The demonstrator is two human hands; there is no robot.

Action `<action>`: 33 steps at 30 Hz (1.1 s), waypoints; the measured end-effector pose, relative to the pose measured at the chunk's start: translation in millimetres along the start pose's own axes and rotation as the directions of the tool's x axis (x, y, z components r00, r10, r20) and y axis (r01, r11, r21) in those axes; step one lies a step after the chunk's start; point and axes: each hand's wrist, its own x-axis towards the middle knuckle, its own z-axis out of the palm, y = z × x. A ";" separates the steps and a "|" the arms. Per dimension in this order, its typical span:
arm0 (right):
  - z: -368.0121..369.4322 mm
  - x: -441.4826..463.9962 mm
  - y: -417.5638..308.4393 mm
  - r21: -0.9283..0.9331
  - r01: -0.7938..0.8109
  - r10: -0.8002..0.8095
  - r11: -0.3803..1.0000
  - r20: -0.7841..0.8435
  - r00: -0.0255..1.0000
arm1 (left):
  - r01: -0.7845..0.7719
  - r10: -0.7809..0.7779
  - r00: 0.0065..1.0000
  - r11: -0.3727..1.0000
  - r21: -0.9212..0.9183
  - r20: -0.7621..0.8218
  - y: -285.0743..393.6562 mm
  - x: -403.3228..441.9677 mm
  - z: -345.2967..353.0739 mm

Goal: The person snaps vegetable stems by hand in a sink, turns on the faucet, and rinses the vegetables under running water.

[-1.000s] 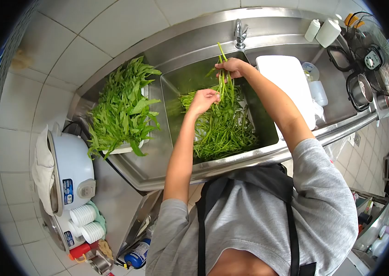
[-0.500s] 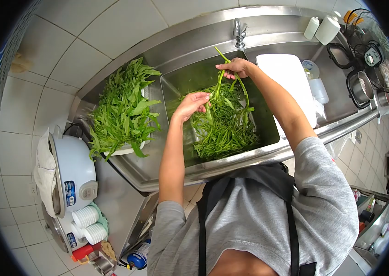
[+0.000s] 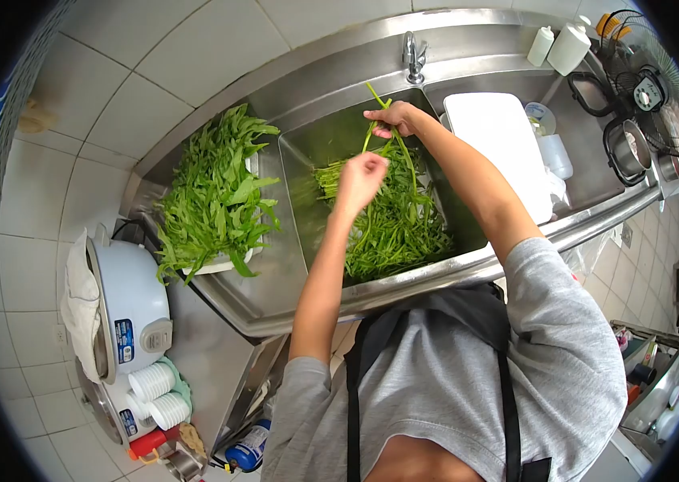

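Over the sink basin, my right hand is closed around long green stems that look like water spinach. Their cut ends stick up past the fingers and the lower part hangs down. Just below and to the left, my left hand has its fingers curled together in a pinch, slightly blurred. Whether a piece of stem or leaf is in that pinch is hidden. Beneath both hands a pile of loose greens lies in the basin.
Left of the basin, a white tray carries heaped leafy greens. A white board lies on the right side, near a fan and pans. The faucet stands behind the basin. A rice cooker sits at lower left.
My left hand has moved right and closer to my right hand, its fingers now curled together. My right hand, still holding the stems, has shifted slightly left.
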 end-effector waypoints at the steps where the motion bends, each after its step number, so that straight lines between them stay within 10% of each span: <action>1: 4.8 -1.8 -1.1 0.006 -0.022 0.022 1.000 -0.027 0.999 | 0.018 -0.031 0.996 0.988 0.153 0.083 6.9 -5.3 7.3; 6: 11.6 8.1 7.4 0.165 0.027 0.011 0.986 -0.224 0.974 | 0.160 -0.189 0.961 0.975 0.152 0.202 -26.9 -3.9 30.1; 14: 1.2 -16.3 11.9 -0.279 0.017 -0.111 0.960 -0.324 0.940 | 0.265 -0.253 0.915 0.964 0.005 0.313 -39.6 -3.8 4.0; 26: 1.8 -14.3 18.0 -0.516 0.028 -0.295 0.856 -0.445 0.846 | -0.018 0.019 1.000 0.872 0.489 0.004 -20.2 -11.9 -9.4; 33: 5.8 -19.3 12.3 -0.504 0.093 -0.330 0.859 -0.405 0.853 | -0.024 0.013 0.999 0.965 0.260 0.043 -34.6 -5.0 -8.4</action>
